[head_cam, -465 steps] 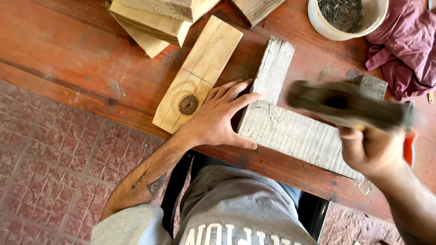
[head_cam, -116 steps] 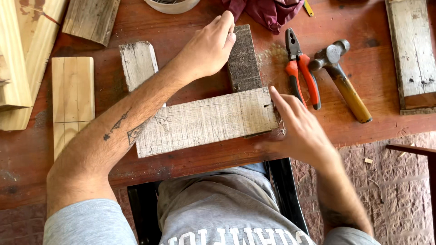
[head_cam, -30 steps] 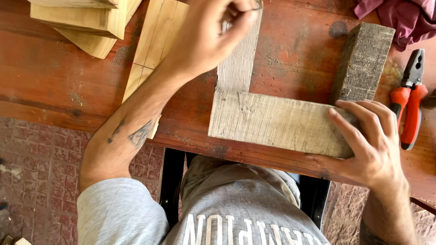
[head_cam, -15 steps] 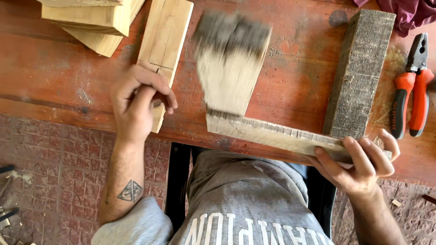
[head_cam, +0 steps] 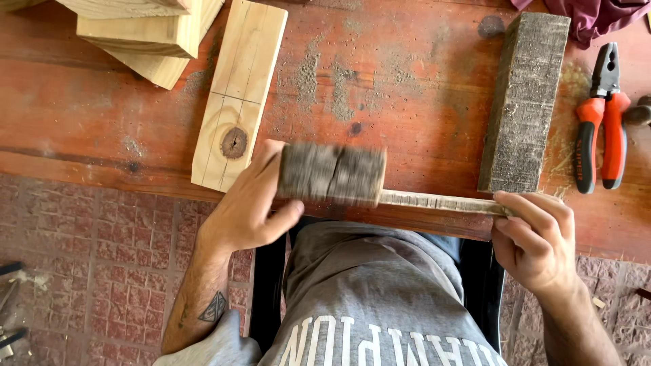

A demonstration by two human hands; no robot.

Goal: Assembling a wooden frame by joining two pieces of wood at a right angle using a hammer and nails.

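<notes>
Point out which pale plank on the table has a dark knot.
The long pale plank lying alone beside the left hand; its near end carries a round dark knot. The stacked pale boards at the top left show none.

A woodworking spot: sawdust-strewn red workbench (head_cam: 420,88), stacked timber offcuts (head_cam: 146,34), red-handled pliers (head_cam: 602,118), brick-paved floor (head_cam: 88,257).

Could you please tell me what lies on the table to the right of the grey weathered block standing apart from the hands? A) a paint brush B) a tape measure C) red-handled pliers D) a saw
C: the red-handled pliers lie on the red wooden table just right of the grey weathered block, jaws pointing away from the person.
</notes>
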